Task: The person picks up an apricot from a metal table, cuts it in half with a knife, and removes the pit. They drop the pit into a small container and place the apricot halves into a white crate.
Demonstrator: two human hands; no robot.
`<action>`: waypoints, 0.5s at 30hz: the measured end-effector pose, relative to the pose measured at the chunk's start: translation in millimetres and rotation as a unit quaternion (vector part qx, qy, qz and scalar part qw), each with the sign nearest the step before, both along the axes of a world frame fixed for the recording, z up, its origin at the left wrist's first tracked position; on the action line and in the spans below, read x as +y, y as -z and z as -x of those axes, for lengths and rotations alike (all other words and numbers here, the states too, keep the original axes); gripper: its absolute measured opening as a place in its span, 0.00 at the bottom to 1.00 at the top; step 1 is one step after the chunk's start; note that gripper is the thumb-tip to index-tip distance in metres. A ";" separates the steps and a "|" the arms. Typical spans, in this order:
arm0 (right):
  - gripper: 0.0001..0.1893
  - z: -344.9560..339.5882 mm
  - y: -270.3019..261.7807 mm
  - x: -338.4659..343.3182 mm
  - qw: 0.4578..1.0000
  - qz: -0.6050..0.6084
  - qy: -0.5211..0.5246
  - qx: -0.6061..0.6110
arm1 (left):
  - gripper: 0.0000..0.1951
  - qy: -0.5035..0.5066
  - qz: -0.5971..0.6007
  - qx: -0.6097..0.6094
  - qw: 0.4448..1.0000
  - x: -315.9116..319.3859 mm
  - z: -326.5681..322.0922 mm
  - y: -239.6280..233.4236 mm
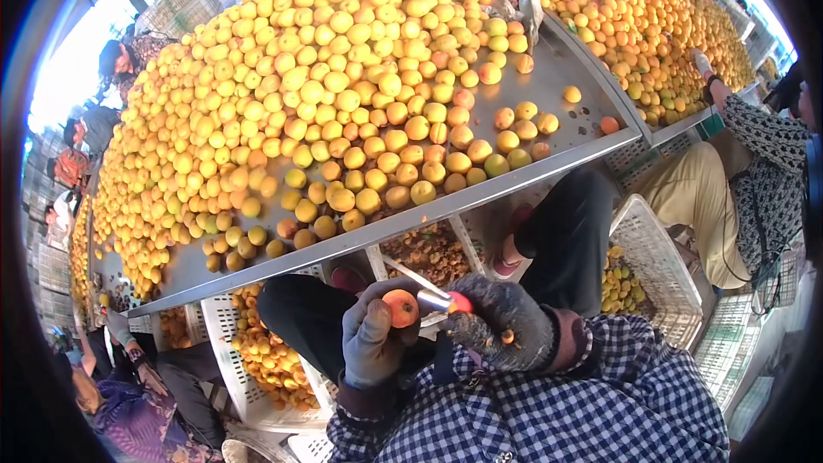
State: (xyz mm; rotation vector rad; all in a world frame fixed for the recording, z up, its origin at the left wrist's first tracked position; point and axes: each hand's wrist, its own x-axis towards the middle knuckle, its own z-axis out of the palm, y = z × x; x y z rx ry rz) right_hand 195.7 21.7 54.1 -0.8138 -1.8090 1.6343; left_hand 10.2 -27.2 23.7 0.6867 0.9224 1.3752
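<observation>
Between the gloved fingers and thumb of my left hand (373, 344) is an orange apricot (400, 307), held above my lap. My right hand (505, 321), in a dark grey knitted glove with bits of orange pulp on it, grips a small knife (435, 299). The knife's red and orange handle shows at the fingers, and its metal blade points left, close beside the apricot. Whether the blade touches the fruit I cannot tell. Beyond my knees, a large heap of yellow apricots (321, 64) covers much of a metal sorting table (411, 222).
A white plastic crate (222, 360) of halved apricots stands at my left. Below the table edge lies a crate of brown scraps (427, 251). Another crate (662, 270) with fruit halves is at my right. Co-workers sit on both sides; a gloved hand (702, 63) reaches into a second heap.
</observation>
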 end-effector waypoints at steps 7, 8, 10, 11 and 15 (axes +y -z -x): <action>0.19 5.8 2.0 -12.9 0.985 -0.101 -0.007 -0.136 | 0.10 -0.103 -0.236 0.412 0.874 2.3 -12.5 5.4; 0.18 5.3 1.7 -13.3 0.983 -0.114 -0.014 -0.145 | 0.09 -0.101 -0.239 0.391 0.883 2.3 -11.6 6.4; 0.18 4.0 1.3 -13.9 0.977 -0.138 -0.029 -0.161 | 0.10 -0.103 -0.251 0.417 0.867 1.1 -9.5 7.9; 0.18 3.5 1.4 -14.1 0.979 -0.126 -0.030 -0.159 | 0.10 -0.094 -0.228 0.403 0.881 0.4 -8.8 8.7; 0.18 5.9 6.6 -13.8 0.980 -0.121 -0.033 -0.152 | 0.12 -0.109 -0.201 0.348 0.909 0.0 -12.5 13.4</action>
